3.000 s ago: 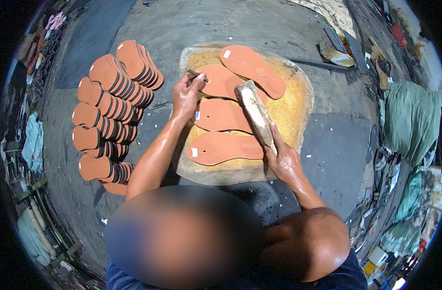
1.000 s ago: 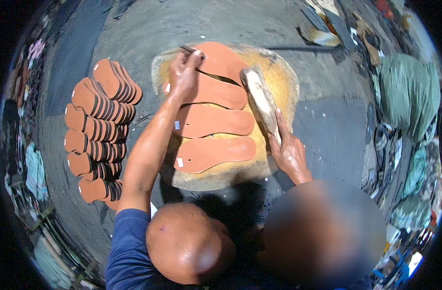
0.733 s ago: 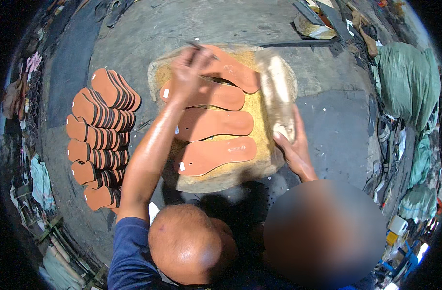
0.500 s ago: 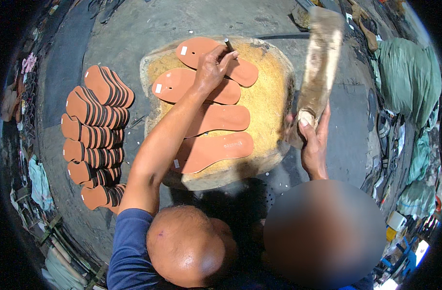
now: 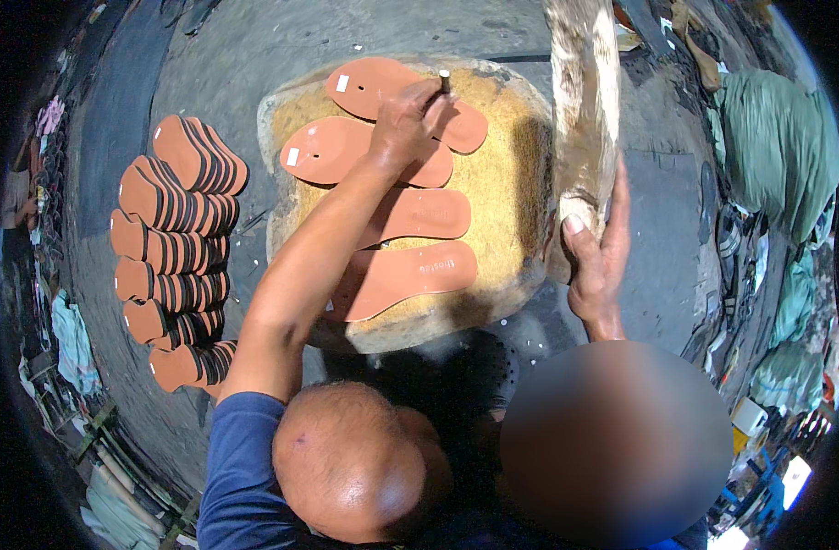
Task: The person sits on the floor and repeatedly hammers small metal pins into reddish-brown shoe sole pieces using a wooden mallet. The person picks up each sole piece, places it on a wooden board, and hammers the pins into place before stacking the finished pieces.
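My left hand (image 5: 403, 126) closes around a short rod-like punch (image 5: 444, 81) and stands it nearly upright over the heel half of the farthest tan sole (image 5: 374, 84). Its lower tip is hidden by my fingers. A second tan sole (image 5: 323, 149) lies under my left wrist. Nearer to me are a third sole (image 5: 433, 213) and a fourth sole (image 5: 406, 278), both partly covered by my forearm. To the right, my right hand (image 5: 599, 261) grips the near end of a long, worn wooden club (image 5: 585, 110), which is raised and reaches past the top edge of the view.
The soles lie on a broad block (image 5: 516, 174) with a yellowish, worn top. Several fanned stacks of tan and black soles (image 5: 176, 206) line the floor at left. A green sack (image 5: 777, 156) stands far right. Another person's head (image 5: 360, 463) shows below.
The punch has tilted more upright in my left hand. The wooden club has swung leftward, and its far end has gone beyond the top edge. The whole view has shifted slightly.
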